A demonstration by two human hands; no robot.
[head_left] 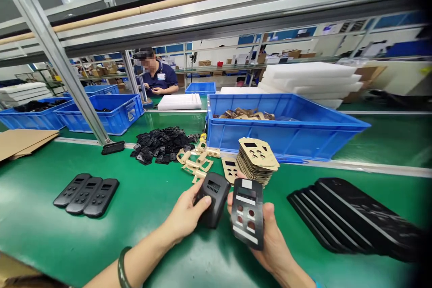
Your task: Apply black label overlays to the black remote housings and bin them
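Observation:
My left hand (189,211) grips a black plastic housing (213,202), thumb on its face, with a slotted window near its top. Close beside it, my right hand (275,243) holds a dark panel (248,216) with several round holes, a window and white strips. Just beyond both hands stands a stack of tan cut-out sheets (258,162), with one loose sheet (230,168) at its left. Curled tan peeled pieces (199,162) lie left of the stack. Three black housings (86,195) rest in a row at the left.
A fanned stack of black panels (351,216) lies at the right. A blue bin (283,132) with tan scraps stands behind the sheets. A heap of small black parts (162,144) is left of it. A metal post (57,54) rises at the left; a co-worker (158,76) sits across.

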